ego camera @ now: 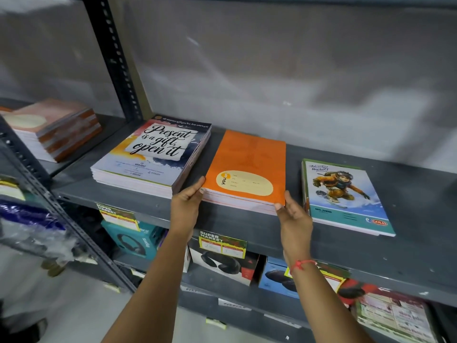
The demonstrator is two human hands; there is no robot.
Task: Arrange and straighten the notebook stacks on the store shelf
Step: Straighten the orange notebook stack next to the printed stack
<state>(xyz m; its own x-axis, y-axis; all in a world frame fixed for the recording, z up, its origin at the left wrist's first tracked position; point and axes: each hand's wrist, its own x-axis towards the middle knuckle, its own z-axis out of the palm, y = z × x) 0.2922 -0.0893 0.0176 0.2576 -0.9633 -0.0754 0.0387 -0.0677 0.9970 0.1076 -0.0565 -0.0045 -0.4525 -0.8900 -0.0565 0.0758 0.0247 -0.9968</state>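
An orange notebook stack (pixel 247 164) lies in the middle of the grey metal shelf (pixel 247 224). My left hand (pixel 186 206) grips its front left corner, thumb on the cover edge. My right hand (pixel 293 219) holds the front right corner, thumb against the side. To the left sits a taller stack topped by a "Present is a gift, open it" cover (pixel 153 154), its lower notebooks fanned out a little. To the right lies a thin stack with a snowboarder cover (pixel 343 196), slightly skewed.
A perforated upright post (pixel 116 58) divides the shelving; beyond it rests another notebook stack (pixel 54 129). Below the shelf are boxed headphones and neck pillows (pixel 222 263) with yellow price tags (pixel 222 243). Plastic-wrapped goods (pixel 32 229) fill the rack at left.
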